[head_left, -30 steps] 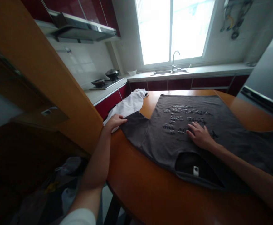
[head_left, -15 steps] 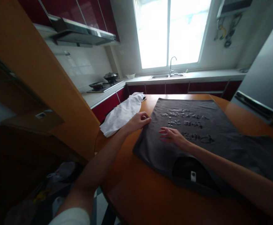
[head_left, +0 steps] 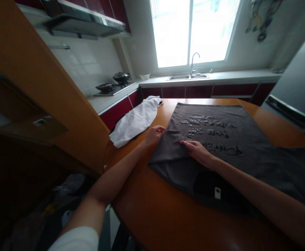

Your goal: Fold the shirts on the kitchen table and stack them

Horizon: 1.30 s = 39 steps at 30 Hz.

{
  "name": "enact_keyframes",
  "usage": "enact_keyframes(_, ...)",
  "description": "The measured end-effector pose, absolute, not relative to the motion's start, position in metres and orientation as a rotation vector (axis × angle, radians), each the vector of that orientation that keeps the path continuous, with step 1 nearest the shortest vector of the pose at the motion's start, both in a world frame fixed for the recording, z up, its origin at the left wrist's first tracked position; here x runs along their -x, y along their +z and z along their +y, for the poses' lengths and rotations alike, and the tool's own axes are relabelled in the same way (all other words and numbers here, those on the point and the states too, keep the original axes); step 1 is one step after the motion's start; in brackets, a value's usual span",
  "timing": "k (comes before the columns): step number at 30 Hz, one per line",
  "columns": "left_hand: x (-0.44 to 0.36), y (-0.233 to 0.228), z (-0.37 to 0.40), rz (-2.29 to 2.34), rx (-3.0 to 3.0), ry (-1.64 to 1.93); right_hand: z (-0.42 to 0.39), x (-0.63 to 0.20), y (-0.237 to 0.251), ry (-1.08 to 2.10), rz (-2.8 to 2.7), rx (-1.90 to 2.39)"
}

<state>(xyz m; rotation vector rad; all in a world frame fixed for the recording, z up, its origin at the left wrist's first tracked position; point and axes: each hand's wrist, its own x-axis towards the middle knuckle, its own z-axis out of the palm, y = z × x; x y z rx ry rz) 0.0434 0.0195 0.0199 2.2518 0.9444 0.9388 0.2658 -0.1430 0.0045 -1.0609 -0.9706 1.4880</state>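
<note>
A dark grey T-shirt [head_left: 228, 143] with printed lettering lies flat on a round orange-brown wooden table [head_left: 173, 216], its collar and white label toward me. Its left sleeve is folded in over the body. My left hand [head_left: 154, 134] pinches the folded sleeve's edge at the shirt's left side. My right hand [head_left: 198, 152] lies flat, fingers spread, pressing the folded sleeve just right of the left hand.
A white garment [head_left: 136, 122] lies crumpled at the table's far left edge. Behind are a counter with sink and tap [head_left: 191, 75], a stove with pans [head_left: 110, 87], a range hood and a bright window. A tall orange cabinet panel [head_left: 37, 80] stands left; bags lie on the floor below.
My left hand carried the shirt's left sleeve inward from the table's left edge and folded it over the body. My right hand slid left from the lettering onto the folded sleeve.
</note>
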Motion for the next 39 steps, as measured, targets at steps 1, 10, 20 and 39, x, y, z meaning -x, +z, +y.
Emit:
enact_keyframes(1, -0.047, 0.019, 0.016, 0.868, -2.278, 0.943, -0.144, -0.265, 0.005, 1.472, -0.984, 1.065)
enact_keyframes(10, -0.057, 0.020, -0.009, 0.571, -2.416, 0.760, -0.146, -0.264, 0.014, 1.304, -1.070, 1.028)
enact_keyframes(20, -0.060, 0.000, -0.015, 0.668, -2.690, 0.302, -0.142, -0.271, 0.008, 1.098, -1.111, 1.301)
enact_keyframes(39, -0.061, -0.005, 0.038, 1.331, -2.388, 0.807, -0.140, -0.270, -0.011, 0.618, -1.421, 1.488)
